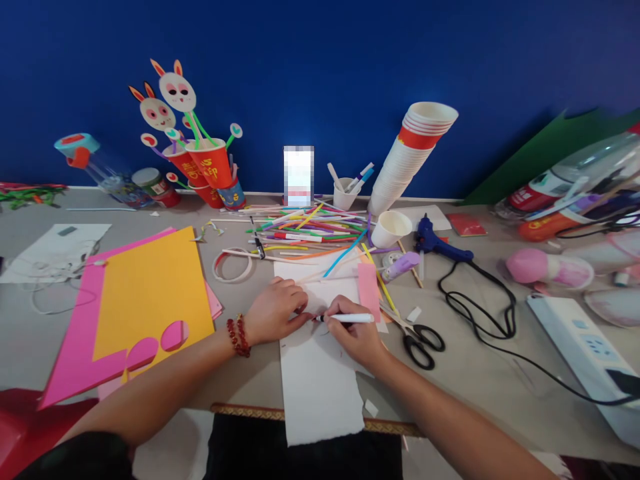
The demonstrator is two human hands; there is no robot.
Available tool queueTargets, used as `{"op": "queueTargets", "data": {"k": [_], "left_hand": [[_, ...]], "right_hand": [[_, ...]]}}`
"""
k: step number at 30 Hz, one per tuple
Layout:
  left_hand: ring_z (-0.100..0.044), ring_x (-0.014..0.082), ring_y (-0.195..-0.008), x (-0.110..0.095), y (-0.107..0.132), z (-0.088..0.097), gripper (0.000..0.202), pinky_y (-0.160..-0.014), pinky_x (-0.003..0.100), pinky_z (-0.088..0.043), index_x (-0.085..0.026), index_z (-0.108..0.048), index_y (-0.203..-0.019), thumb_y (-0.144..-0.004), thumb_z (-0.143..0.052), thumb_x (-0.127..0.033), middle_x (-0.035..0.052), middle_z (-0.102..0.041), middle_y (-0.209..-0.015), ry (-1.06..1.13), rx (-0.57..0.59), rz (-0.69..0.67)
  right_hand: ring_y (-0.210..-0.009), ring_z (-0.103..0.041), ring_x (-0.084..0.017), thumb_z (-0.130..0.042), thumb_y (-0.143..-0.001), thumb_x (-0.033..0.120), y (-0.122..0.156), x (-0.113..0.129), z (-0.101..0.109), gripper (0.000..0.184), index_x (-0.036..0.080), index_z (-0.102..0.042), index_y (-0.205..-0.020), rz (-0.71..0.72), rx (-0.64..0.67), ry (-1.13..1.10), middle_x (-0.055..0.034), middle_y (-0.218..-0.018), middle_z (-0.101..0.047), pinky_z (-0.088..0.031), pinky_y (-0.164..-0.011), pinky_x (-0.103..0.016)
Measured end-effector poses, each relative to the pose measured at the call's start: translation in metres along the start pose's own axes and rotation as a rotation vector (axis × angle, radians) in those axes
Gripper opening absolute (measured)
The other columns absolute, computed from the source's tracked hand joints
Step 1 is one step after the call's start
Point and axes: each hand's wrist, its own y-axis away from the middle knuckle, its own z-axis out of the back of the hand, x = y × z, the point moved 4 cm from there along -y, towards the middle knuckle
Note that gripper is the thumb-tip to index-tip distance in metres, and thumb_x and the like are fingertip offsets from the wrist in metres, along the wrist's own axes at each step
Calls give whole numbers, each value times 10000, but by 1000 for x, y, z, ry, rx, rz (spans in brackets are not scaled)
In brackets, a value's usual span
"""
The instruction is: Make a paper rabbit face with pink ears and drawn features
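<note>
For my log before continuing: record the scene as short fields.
Right hand: grips a slim white marker
Left hand: near the marker's tip; any grip unclear
Under hands: ragged-edged white paper sheet, overhanging the grey table
Right side: black-handled metal scissors
Left side: orange-yellow paper atop pink paper
Beyond: pile of thin multicoloured sticks

Scissors, a glue gun, a marker, coloured sheets, thin sticks and rabbit-faced cup figures at the bench show a craft workspace.

Matt paper sheet, edge rough; marker smooth, probably plastic.
</note>
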Motion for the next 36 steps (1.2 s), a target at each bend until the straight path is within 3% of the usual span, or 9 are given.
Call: {"op": "queueTargets", "data": {"k": [32,36], "left_hand": [[-538,206,-794,-1,0,0,243,-724,355,-323,-195,-536,-764,-924,-544,-377,27,-626,-761,-1,5,-1],[-540,211,-796,-1,-1,1,242,-724,356,-324,-195,-540,-766,-927,-534,-375,34,-627,-762,-1,8,2]], "right_hand": [[-511,-400,-104,-538,-842,174,-1,2,-1,87,205,-580,-772,-15,42,42,31,-648,-535,-287,-455,-211],[-517,-417,-105,-539,-843,176,0,1,1,98,203,-578,-757,5,-6,16,26,-664,-548,-308,-474,-219]]}}
